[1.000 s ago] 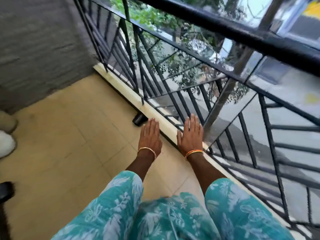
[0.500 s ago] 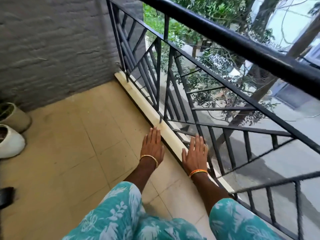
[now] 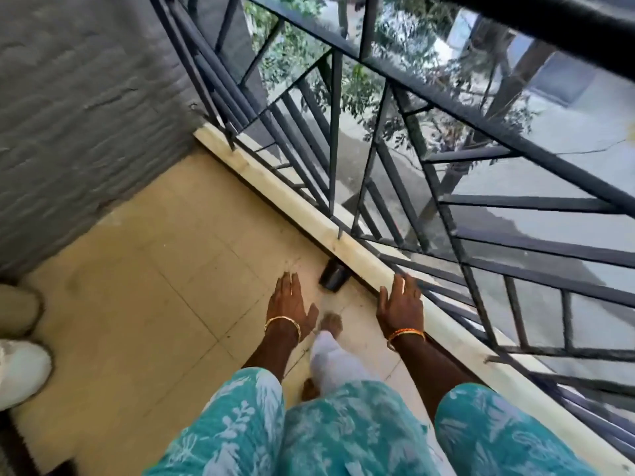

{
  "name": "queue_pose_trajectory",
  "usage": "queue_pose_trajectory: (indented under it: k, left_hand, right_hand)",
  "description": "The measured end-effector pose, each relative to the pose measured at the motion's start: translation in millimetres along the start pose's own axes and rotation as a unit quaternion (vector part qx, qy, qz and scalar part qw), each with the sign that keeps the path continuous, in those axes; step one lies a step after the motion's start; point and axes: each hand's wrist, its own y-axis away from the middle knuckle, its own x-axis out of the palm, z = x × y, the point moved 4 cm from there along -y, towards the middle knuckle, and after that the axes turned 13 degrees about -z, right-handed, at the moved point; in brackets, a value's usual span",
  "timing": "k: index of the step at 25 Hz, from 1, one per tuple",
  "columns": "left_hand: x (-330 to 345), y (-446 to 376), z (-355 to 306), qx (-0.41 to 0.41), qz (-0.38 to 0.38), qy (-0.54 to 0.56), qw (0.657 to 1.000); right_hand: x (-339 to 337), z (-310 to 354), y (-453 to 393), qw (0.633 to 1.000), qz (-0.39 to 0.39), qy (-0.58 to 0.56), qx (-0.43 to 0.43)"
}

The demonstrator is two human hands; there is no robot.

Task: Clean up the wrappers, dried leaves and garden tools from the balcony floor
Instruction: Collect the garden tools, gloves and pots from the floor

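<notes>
Both hands are being held out flat over the floor [image 3: 144,269], fingers straight, nothing being gripped: the left hand [image 3: 288,304] above the tiles, the right hand [image 3: 400,305] over the curb [image 3: 295,204] under the railing [image 3: 446,214]. A small dark cup [image 3: 332,280] is lying tipped against the curb, between the hands and just beyond them. Two pots [image 3: 20,365] are being glimpsed at the left edge

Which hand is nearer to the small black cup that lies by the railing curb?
Left. The left hand is just beside the black cup, on its left; the right hand is farther off, over the curb.
</notes>
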Motion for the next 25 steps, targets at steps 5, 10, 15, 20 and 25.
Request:
queue_pose_trajectory:
  k: [5, 10, 15, 20, 25]
  left_hand:
    - [38, -88, 26, -0.09, 0.088, 0.08, 0.989]
    - [131, -204, 61, -0.163, 0.189, 0.108, 0.962]
    - [286, -306, 74, -0.182, 0.28, 0.162, 0.929]
    - [416, -375, 67, -0.237, 0.318, 0.249, 0.883]
    - [489, -388, 65, -0.29, 0.345, 0.288, 0.845]
  right_hand:
    - [84, 18, -63, 0.995, 0.087, -0.003, 0.048]
    - [207, 20, -127, 0.982, 0.138, -0.03, 0.128]
    - [372, -23, -174, 0.963, 0.14, -0.078, 0.218]
    - [499, -83, -193, 0.91, 0.105, -0.126, 0.38]
    - [546, -110, -193, 0.845, 0.041, -0.178, 0.502]
